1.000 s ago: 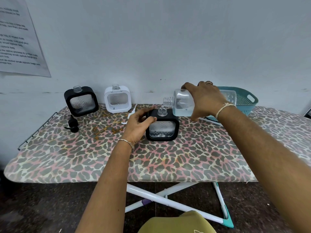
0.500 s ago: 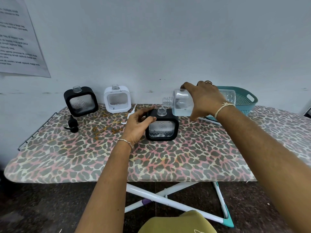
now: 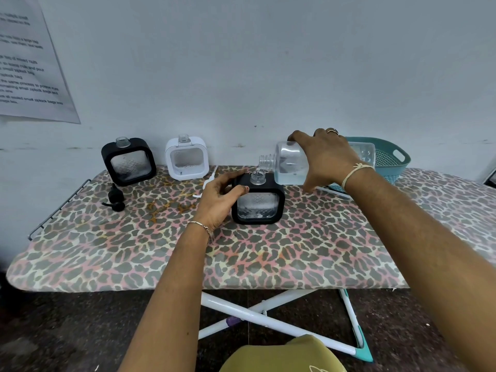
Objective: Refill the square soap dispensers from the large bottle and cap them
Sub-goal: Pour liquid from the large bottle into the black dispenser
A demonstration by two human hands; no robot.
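As right hand [image 3: 326,159] grips, large bottle [image 3: 288,163] lies horizontal, neck left.

At frame centre we find the middle dispenser [image 3: 257,202] on the ironing board [image 3: 308,253], the left hand [image 3: 217,200] gripping its left side. The large bottle [image 3: 290,167] lies tipped above its neck, under the right hand [image 3: 324,159]. Upper left stand the far-left dispenser [image 3: 128,161] and second dispenser [image 3: 187,158], a pump head [image 3: 116,201] before them. A basket [image 3: 394,162] sits behind the bottle.
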